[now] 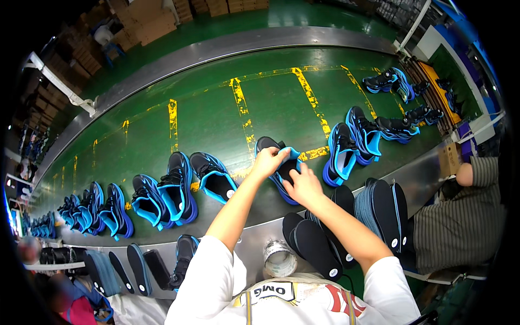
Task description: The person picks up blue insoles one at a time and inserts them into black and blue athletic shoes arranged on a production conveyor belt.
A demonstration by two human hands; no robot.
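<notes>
A black sneaker (pixel 264 143) with a bright blue lining and blue sole lies in front of me on the green belt, its toe pointing away. My left hand (pixel 267 164) is closed on its upper near the tongue. With the fingers bent, my right hand (pixel 304 186) grips the collar on the right side, the thumb over the opening. Part of the inside is hidden by my hands. Left of it sits another black and blue sneaker (pixel 212 179); to the right stands a sneaker (pixel 341 154) with a pale inside.
More sneakers (pixel 179 189) line the green belt (pixel 206 119), which bears yellow marks. Along the metal edge near me are stacks of black insoles (pixel 314 246), a whitish round container (pixel 279 257) and more insoles (pixel 138 268). At right sits a person in a striped garment (pixel 460 227).
</notes>
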